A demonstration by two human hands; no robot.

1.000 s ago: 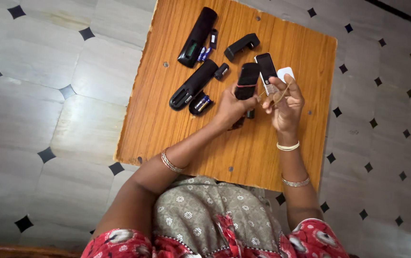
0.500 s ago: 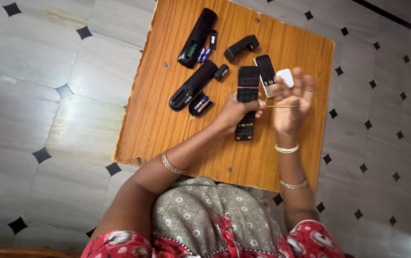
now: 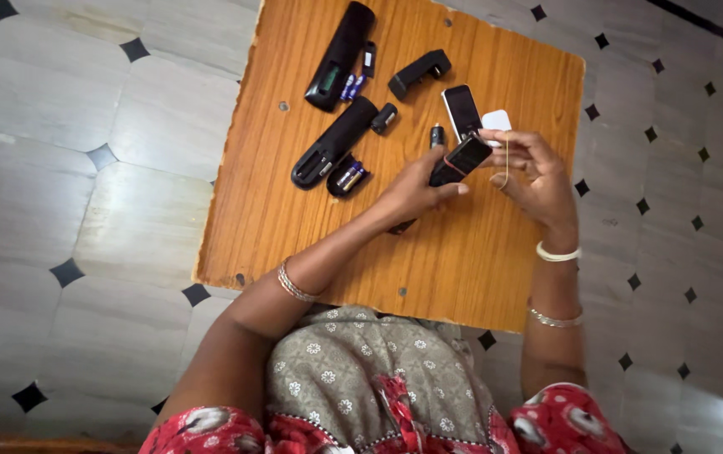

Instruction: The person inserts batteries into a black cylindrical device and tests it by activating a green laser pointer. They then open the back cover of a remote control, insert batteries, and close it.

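On one table (image 3: 294, 227), both hands (image 3: 412, 192) hold one remote (image 3: 459, 159).

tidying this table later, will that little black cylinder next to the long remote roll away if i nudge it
Probably yes. The small black cylinder lies on its side on the smooth wooden table, so a sideways nudge would likely set it rolling. It looks light, so it should move easily. The long remote close beside it might stop it on that side.

My small wooden table (image 3: 294, 227) stands on pale tiled floor (image 3: 84, 210). Towards twelve o'clock lie two black remotes (image 3: 340, 55) (image 3: 332, 143) (battery bays open), a black charger (image 3: 419, 73), a phone (image 3: 462, 109), and a white pad (image 3: 497, 119) beside it.
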